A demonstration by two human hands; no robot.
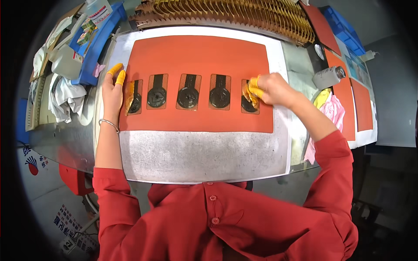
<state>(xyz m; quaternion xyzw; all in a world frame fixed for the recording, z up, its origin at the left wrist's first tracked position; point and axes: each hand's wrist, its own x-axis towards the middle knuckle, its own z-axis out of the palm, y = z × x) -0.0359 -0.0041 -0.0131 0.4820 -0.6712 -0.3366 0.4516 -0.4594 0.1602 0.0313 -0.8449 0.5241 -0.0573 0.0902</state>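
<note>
On an orange-red rubber mat (196,56) lies a row of several thin rectangular pieces, each with a dark round disc and a dark band above it. My right hand (275,89) has its yellow-capped fingers pinched together at the rightmost piece (250,106), covering its upper part; what they grip is hidden. My left hand (112,91), also with yellow finger caps, rests by the mat's left edge with its fingers apart. It is beside the leftmost piece (136,102), which shows an amber sheen. The middle piece (188,95) lies flat between the hands.
A slatted yellow-brown rack (226,15) stands behind the mat. At left are a blue tray (92,56), a white jug (67,61) and white cloth (66,98). A grey bottle (328,77) and pink cloth (333,111) lie at right, near more orange-red sheets (361,104).
</note>
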